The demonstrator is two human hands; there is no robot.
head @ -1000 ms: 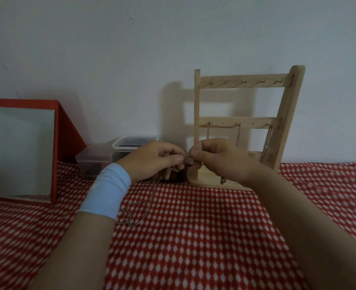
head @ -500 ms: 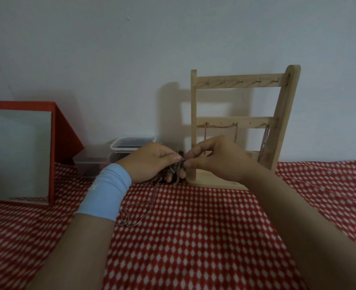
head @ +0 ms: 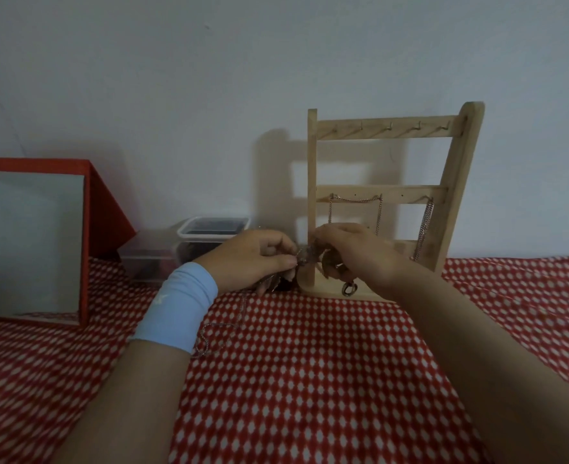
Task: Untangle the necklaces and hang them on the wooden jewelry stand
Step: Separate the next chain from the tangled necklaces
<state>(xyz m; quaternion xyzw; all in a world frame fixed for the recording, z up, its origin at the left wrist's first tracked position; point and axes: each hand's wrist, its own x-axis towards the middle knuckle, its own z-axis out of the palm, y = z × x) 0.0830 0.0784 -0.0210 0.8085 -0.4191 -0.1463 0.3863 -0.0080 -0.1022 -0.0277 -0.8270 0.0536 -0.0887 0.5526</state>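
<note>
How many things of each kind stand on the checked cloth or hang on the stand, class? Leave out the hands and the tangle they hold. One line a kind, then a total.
Wooden jewelry stand: 1
Red-framed mirror: 1
Clear plastic boxes: 2
Chains hung on the stand: 2
Total: 6

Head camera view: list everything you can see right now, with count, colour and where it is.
tablecloth: one, red with white pattern, under everything
wooden jewelry stand: one, pale wood, back right
hung chains: two, silvery, on the stand's middle rail
tangled necklaces: one bunch, silvery, pinched between both hands, a strand trailing onto the tablecloth
mirror: one, red frame, far left
plastic containers: two, clear, between mirror and stand
wristband: one, light blue, left wrist
left hand: one, pinching the tangle
right hand: one, pinching the tangle
</note>
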